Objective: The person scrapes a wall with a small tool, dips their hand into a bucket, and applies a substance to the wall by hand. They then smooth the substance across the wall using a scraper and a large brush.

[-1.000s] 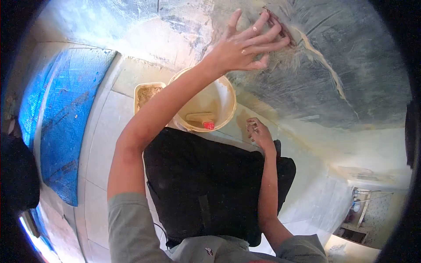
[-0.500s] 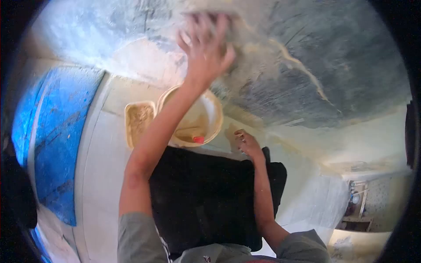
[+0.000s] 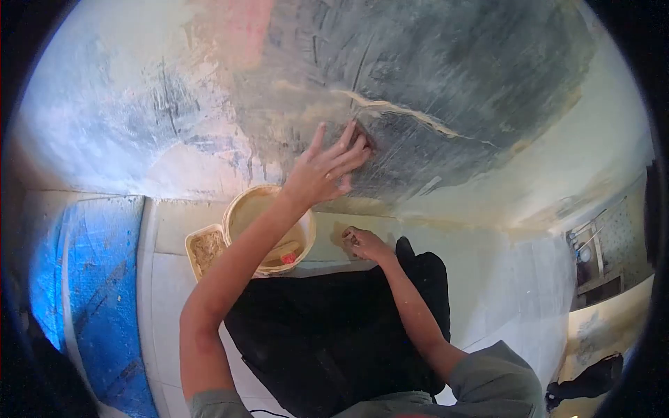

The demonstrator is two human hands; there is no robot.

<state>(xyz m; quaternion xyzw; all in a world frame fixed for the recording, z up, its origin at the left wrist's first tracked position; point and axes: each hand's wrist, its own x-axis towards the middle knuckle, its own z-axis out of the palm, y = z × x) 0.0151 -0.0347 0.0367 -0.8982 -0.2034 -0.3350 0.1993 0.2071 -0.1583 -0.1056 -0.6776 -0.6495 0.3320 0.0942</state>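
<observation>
Left hand (image 3: 327, 167) half-open, fingertips pressing dark piece (image 3: 364, 137) against wall (image 3: 432, 90).

I see a wall (image 3: 432, 76) mottled charcoal, grey and off-white, with a cream streak (image 3: 401, 109) and a pink patch (image 3: 245, 31). My feed gives the round bucket (image 3: 251, 212) as pale yellow, the sheet (image 3: 108, 285) as blue with dark smears, and the trousers (image 3: 327, 334) as plain black.

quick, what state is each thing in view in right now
wall: patchy grey, marked by a pale streak
left hand: raised to the wall, holding a dark pad
right hand: fingers curled, contents unclear
bucket: uncovered, red-tipped tool inside
tub: uncovered, containing tan material
blue sheet: scuffed, dark-marked
</observation>
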